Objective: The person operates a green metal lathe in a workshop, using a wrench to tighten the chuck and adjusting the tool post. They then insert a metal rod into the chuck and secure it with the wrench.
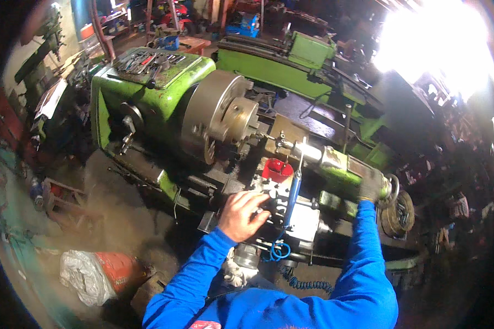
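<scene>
A green lathe with a large metal chuck (211, 112) stands before me. The chuck's jaws surround a round metal workpiece (240, 122). My left hand (242, 215), bare, reaches over the tool post (274, 202) with its fingers stretched forward and thumb apart. My right hand (372, 185), in a dark glove, lies on the end of the green tailstock (339, 163), beside its handwheel (392, 189); its fingers are not clear. From the tailstock a drill chuck (282, 141) points at the workpiece. A blue air blow gun (293, 197) lies on the carriage, next to a red container (278, 170).
Hand tools (148, 63) lie on the green headstock (173, 77). Another green lathe (274, 66) stands behind. A round tray of metal bits (399, 215) is beside the handwheel. A coiled hose (310, 285) hangs low in front of me. White and orange sacks (96, 274) lie at lower left.
</scene>
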{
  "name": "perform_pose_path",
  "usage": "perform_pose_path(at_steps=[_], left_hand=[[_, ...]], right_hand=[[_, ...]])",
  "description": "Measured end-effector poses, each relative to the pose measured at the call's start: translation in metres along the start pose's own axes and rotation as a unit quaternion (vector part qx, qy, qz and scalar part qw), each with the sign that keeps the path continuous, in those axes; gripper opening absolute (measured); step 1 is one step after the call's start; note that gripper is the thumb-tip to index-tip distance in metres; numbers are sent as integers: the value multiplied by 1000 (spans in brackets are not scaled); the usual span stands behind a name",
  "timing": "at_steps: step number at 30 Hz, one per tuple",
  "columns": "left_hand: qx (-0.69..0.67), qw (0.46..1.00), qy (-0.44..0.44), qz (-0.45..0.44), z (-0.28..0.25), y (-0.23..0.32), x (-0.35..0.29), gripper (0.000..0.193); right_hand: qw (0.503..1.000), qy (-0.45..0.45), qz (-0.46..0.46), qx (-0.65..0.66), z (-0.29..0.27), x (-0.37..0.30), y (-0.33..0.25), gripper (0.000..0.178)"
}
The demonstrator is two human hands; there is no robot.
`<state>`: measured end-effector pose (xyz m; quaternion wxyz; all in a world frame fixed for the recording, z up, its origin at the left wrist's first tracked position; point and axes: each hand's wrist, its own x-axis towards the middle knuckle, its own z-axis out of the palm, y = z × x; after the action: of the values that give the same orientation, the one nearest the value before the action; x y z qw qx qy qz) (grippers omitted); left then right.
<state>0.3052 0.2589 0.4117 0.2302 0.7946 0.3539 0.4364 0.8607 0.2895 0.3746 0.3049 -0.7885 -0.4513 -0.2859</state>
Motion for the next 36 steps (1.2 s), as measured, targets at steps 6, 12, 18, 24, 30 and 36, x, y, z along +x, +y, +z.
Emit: perform_pose_path(at_steps=[6,12,18,24,30,36], left_hand=[[106,994,9,-10,65,10,44,27],[101,993,-39,-42,79,1,45,36],[108,993,-40,-37,74,3,56,46],[117,990,-65,-41,80,-8,48,72],[107,990,-60,-63,81,-7,45,69],[92,995,43,-14,75,-4,42,39]], right_hand=[[919,-130,316,-198,-45,54,92,65],[918,-215,290,-162,-17,57,173,61],[907,-258,262,-204,-2,64,196,52],[926,-269,108,-241,-3,60,227,48],[940,-215,126,-235,10,61,278,47],[941,-18,120,-316,15,60,269,41]])
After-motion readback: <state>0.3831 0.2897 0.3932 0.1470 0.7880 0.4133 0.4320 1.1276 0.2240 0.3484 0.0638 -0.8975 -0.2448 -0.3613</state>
